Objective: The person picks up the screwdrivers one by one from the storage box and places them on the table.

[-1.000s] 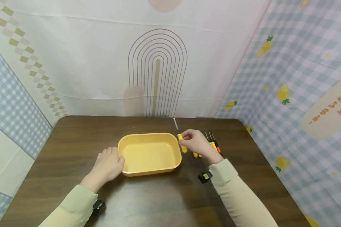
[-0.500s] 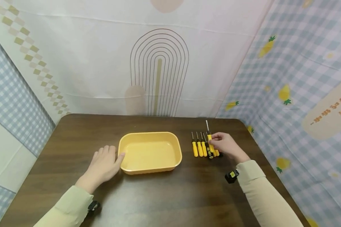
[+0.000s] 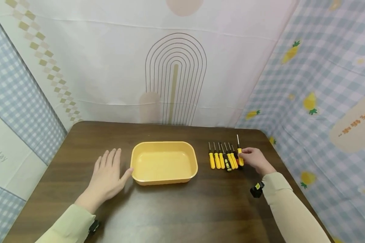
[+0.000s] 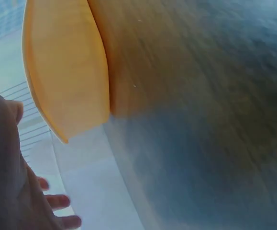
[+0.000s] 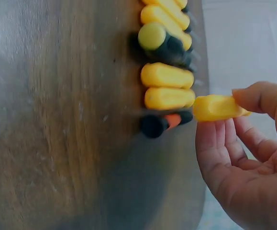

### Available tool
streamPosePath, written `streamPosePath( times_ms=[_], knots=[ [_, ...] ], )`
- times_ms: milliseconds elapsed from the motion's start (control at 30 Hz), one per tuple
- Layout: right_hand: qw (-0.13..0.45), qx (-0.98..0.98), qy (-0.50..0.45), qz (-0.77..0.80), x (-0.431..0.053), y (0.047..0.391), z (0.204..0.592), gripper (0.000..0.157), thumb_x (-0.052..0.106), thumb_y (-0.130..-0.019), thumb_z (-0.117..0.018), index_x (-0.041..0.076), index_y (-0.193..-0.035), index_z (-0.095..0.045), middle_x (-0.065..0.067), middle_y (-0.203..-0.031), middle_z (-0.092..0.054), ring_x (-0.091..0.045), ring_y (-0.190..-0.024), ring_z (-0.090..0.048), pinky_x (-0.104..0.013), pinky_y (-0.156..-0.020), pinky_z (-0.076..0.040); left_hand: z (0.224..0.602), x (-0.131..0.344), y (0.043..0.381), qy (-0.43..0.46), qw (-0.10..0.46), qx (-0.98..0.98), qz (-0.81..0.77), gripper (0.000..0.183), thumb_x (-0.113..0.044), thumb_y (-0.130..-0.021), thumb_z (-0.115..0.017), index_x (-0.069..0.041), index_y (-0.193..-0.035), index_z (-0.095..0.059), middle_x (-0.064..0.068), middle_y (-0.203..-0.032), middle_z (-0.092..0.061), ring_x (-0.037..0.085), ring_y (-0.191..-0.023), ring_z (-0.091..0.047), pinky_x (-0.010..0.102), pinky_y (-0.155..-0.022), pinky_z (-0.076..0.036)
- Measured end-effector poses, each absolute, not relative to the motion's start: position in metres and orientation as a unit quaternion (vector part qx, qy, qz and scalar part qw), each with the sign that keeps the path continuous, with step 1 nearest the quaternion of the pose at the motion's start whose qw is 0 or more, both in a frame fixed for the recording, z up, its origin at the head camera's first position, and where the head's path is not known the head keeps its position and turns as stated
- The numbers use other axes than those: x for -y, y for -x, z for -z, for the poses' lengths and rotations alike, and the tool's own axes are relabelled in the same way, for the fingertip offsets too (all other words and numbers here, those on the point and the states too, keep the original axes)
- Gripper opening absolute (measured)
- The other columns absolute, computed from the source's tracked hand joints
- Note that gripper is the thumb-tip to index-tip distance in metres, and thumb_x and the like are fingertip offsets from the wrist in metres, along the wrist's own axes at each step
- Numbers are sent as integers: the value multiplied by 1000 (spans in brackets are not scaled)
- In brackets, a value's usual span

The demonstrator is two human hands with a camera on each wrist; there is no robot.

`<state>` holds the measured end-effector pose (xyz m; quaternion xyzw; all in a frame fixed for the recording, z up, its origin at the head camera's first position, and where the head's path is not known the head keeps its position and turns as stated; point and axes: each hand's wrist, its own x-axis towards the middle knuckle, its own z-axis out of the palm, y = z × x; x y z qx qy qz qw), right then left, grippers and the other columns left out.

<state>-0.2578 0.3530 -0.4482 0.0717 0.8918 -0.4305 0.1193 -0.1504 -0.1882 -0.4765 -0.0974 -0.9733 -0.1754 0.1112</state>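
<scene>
My right hand (image 3: 255,159) pinches a screwdriver (image 3: 240,158) by its yellow handle, between thumb and fingers, with the shaft pointing to the back of the table. In the right wrist view that yellow handle (image 5: 215,108) is raised beside a row of other screwdrivers. Several of those have yellow handles (image 3: 217,162); one is black with yellow (image 3: 227,164), and a black one with an orange-red band (image 5: 172,120) lies at the row's right end. My left hand (image 3: 104,179) is spread flat, thumb tip right at the left rim of a yellow plastic tray (image 3: 164,181).
The tray stands on a dark brown wooden table (image 3: 176,209), left of the screwdriver row. A white patterned cloth (image 3: 115,67) hangs behind the table's back edge. Blue checked cloth (image 3: 316,77) hangs along the right side.
My right hand has carried the screwdriver from beside the tray rightward, past the row to its right end. The left hand's fingers have straightened and spread, easing off the tray's side.
</scene>
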Motion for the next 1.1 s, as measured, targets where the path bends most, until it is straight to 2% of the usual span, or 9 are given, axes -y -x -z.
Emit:
streamPosePath(
  times_ms=[133,233,433,633,900,1000,1100],
  knots=[
    [124,-897,-94,413,-365,261,459,46,18,-98,-54,-13,-131,-46,-31,-131,-46,-37,-105,-59,-48,-89,-48,480,191,145,82,95,981,150,95,-66,-92,-38,-7,-154,3,21,-158,-3,45,-142,0,64,-107,1],
    [124,-899,-104,406,-373,264,468,44,15,-97,-55,-15,-128,-48,-32,-128,-48,-35,-101,-60,-45,-85,-50,484,192,141,75,85,984,137,98,-70,-90,-36,-10,-154,7,18,-159,5,45,-143,5,65,-106,5],
    [116,-915,-107,371,-377,266,482,37,13,-94,-59,-14,-119,-57,-27,-115,-58,-28,-90,-61,-39,-72,-52,488,192,134,70,80,985,134,100,-72,-89,-37,-10,-154,6,18,-159,3,47,-142,2,65,-105,7],
    [104,-928,-99,345,-377,261,481,35,13,-94,-58,-13,-117,-59,-27,-113,-60,-31,-93,-61,-41,-73,-51,488,191,134,73,72,985,137,99,-71,-90,-36,-9,-154,7,18,-159,5,46,-142,4,66,-105,7],
    [90,-938,-88,323,-371,253,476,33,17,-96,-56,-9,-115,-62,-24,-112,-61,-26,-84,-61,-40,-69,-51,484,188,135,92,63,984,139,94,-68,-92,-35,-10,-154,5,19,-159,2,44,-142,7,63,-107,7],
    [66,-946,-81,305,-366,250,475,37,23,-97,-55,-9,-115,-61,-24,-109,-61,-28,-82,-59,-41,-67,-49,482,187,135,94,63,984,135,94,-70,-91,-35,-12,-155,3,19,-159,-1,45,-142,4,62,-107,8],
    [14,-965,-61,256,-358,248,475,50,35,-99,-51,-9,-122,-55,-27,-113,-58,-37,-91,-59,-49,-75,-48,480,186,132,92,59,986,127,96,-72,-89,-35,-13,-155,2,18,-159,-2,47,-142,2,64,-106,9]
  ],
)
